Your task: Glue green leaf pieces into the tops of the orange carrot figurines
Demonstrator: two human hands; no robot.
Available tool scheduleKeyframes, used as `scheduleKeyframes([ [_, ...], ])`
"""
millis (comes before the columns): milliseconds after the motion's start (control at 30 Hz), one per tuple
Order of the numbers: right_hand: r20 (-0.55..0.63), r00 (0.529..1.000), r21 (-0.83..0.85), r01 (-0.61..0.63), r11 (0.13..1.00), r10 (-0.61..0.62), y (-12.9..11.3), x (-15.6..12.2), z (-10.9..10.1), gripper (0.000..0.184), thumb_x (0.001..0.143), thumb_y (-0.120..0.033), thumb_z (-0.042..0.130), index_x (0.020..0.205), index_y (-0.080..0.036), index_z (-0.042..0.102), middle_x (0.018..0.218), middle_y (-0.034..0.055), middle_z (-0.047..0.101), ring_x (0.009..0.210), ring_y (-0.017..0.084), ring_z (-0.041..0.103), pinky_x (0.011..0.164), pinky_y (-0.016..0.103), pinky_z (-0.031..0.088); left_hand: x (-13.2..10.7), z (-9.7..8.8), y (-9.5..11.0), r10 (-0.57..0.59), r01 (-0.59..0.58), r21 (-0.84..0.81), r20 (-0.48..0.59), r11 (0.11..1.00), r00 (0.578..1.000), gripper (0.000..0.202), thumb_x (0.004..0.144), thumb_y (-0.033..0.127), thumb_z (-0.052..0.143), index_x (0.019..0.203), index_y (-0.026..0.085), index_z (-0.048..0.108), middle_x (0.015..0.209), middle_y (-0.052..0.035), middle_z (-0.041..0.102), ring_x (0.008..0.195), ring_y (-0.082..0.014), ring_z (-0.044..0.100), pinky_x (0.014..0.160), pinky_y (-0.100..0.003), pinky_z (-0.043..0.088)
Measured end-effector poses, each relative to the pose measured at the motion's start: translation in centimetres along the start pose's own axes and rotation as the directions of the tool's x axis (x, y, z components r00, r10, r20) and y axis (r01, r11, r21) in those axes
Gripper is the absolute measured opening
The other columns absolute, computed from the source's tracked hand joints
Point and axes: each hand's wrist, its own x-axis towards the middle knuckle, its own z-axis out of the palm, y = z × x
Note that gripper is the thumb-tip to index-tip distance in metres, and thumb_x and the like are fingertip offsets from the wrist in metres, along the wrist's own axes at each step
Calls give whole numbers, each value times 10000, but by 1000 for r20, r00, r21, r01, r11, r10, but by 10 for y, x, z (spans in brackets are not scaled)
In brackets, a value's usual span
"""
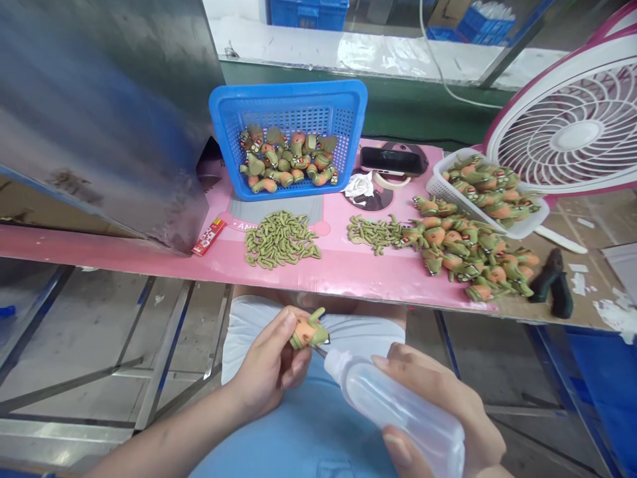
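My left hand (271, 368) pinches a small orange and green toy figure (308, 330) above my lap. My right hand (442, 405) is wrapped round a clear plastic squeeze bottle (398, 408); its thin metal nozzle tip touches the figure. On the pink board (348, 272) in front lie two heaps of small green curved parts (281, 240) (374, 231) and a pile of the same figures (465, 249).
A blue basket (288, 106) holding several figures leans at the back. A white basket (485, 209) of figures tips at the right, under a white and pink fan (572, 126). A phone (391, 161), a red packet (208, 237), a black tool (552, 282) and a metal housing (99, 99) are nearby.
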Motion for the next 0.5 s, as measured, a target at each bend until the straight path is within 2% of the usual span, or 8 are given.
scheduleKeyframes([
  [200,-39,999,-20,9,1000,-9,-1,-1,2,226,856,-241,473,1004,-77,522,598,41,473,433,112,392,339,243,301,1,0,0,1,-1,-11,-13,1000,1000,417,689,546,602,790,171,451,377,97,366,304,-21,160,331,-151,119],
  [500,-38,999,-50,13,999,-15,-2,-1,2,226,855,-236,470,1004,-73,518,584,32,460,456,139,438,344,258,318,0,0,0,-9,9,-8,-26,1000,1000,421,683,544,608,791,169,452,379,97,370,306,-19,167,332,-146,120],
])
